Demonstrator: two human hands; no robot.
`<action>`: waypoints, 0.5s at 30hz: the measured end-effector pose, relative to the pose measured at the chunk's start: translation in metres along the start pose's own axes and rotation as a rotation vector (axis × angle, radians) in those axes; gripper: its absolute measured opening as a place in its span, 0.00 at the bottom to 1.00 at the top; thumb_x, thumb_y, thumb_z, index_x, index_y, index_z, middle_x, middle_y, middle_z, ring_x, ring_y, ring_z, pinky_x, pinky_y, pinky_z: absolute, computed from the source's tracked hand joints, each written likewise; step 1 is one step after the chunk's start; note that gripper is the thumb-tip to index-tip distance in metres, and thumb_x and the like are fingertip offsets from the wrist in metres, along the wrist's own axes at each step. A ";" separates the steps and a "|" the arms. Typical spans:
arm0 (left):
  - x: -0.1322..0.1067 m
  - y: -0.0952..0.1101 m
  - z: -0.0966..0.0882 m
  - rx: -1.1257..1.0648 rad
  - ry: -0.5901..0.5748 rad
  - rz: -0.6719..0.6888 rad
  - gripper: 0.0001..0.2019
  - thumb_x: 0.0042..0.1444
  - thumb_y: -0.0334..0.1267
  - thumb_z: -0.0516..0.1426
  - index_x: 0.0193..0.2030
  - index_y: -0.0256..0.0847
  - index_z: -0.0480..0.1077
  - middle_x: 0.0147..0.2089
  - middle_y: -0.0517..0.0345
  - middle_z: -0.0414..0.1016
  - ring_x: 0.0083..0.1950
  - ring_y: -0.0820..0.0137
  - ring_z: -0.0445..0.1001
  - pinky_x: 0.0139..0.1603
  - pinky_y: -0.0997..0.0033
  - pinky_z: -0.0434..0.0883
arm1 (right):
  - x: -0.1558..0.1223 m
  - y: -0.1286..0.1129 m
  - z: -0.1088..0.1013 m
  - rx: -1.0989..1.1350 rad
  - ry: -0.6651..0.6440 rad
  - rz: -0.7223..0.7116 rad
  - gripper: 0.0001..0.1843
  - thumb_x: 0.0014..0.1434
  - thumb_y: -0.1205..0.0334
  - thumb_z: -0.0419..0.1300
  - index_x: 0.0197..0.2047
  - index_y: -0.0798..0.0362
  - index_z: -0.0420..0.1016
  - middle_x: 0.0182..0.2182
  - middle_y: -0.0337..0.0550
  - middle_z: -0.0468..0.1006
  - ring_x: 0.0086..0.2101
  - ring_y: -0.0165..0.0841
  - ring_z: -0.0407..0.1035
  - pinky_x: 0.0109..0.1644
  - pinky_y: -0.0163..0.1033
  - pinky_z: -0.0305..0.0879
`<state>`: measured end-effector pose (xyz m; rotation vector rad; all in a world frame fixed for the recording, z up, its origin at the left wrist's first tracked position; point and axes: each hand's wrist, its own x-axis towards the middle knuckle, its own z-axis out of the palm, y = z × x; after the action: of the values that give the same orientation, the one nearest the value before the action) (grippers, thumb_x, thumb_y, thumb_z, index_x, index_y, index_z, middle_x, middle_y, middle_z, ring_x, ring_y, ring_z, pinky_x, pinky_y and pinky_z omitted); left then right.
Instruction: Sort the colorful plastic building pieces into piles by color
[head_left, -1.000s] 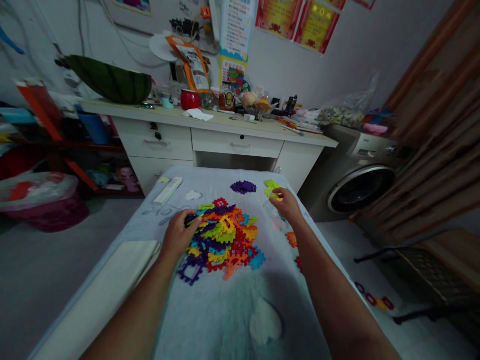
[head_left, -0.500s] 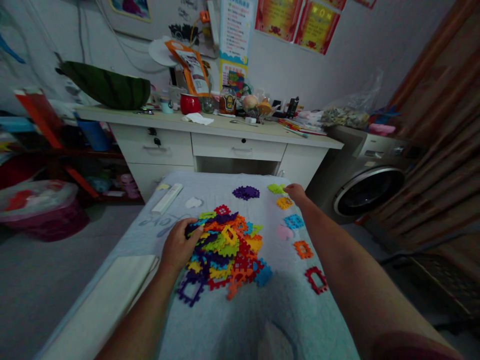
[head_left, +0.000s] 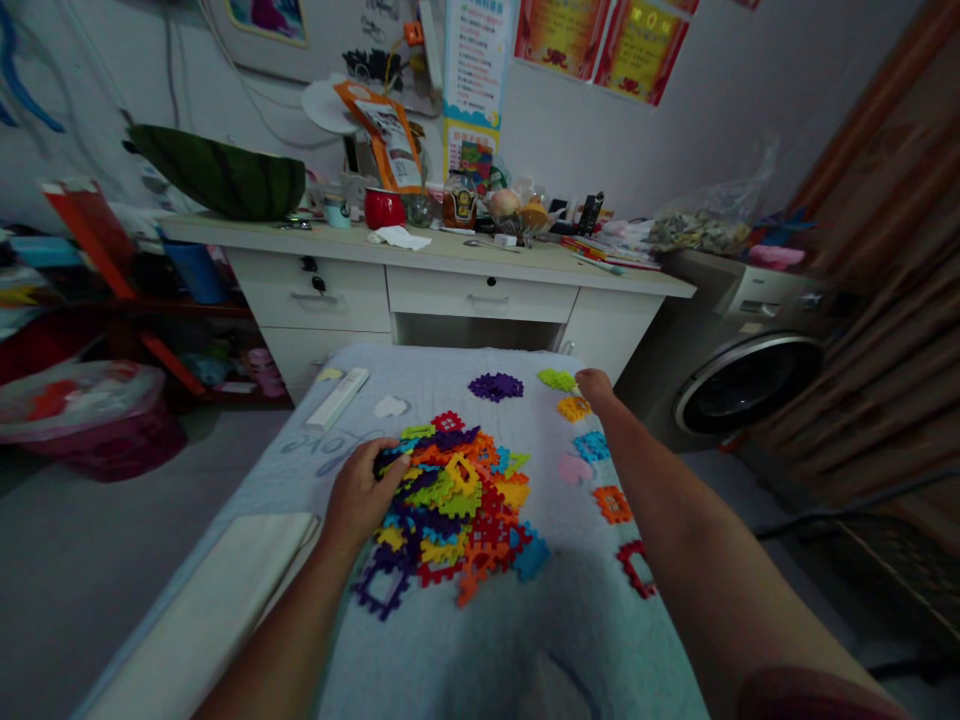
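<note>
We find the right hand (head_left: 594, 388) shifted outward, leaving the yellow piece (head_left: 574, 408) uncovered nearer us than its curled fingers, green pieces (head_left: 557, 379) just beside, while the left hand's (head_left: 366, 495) parted fingers meet the multicoloured heap (head_left: 446, 492), both grips indeterminable.

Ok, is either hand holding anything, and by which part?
Cannot tell: left hand is at the multicoloured toothed plastic pile, left edge; right hand is beside the lime-green toothed plastic shape; any grip is hidden.
</note>
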<state>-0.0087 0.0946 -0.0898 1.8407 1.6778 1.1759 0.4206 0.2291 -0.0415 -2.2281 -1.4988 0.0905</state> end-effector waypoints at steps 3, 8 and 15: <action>0.000 0.000 0.000 -0.010 0.002 -0.002 0.20 0.54 0.54 0.54 0.45 0.42 0.71 0.48 0.52 0.76 0.50 0.58 0.74 0.56 0.57 0.68 | -0.013 -0.006 -0.005 0.095 0.035 0.023 0.19 0.57 0.67 0.52 0.47 0.61 0.79 0.35 0.50 0.81 0.32 0.32 0.75 0.33 0.32 0.66; -0.001 0.001 -0.001 -0.043 0.002 0.021 0.20 0.54 0.55 0.54 0.45 0.43 0.71 0.47 0.53 0.76 0.50 0.59 0.73 0.56 0.58 0.68 | -0.058 -0.038 -0.012 0.430 0.002 -0.077 0.19 0.56 0.63 0.54 0.48 0.58 0.77 0.39 0.48 0.81 0.33 0.31 0.73 0.35 0.33 0.67; -0.002 -0.002 0.000 -0.052 -0.003 0.032 0.20 0.55 0.55 0.54 0.46 0.42 0.71 0.48 0.52 0.76 0.51 0.60 0.73 0.57 0.60 0.68 | -0.144 -0.079 -0.016 0.326 -0.383 -0.518 0.10 0.55 0.67 0.58 0.41 0.54 0.77 0.37 0.44 0.80 0.36 0.32 0.72 0.41 0.36 0.66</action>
<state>-0.0095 0.0926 -0.0918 1.8429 1.6067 1.2176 0.2981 0.1196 -0.0235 -1.5714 -2.0461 0.5776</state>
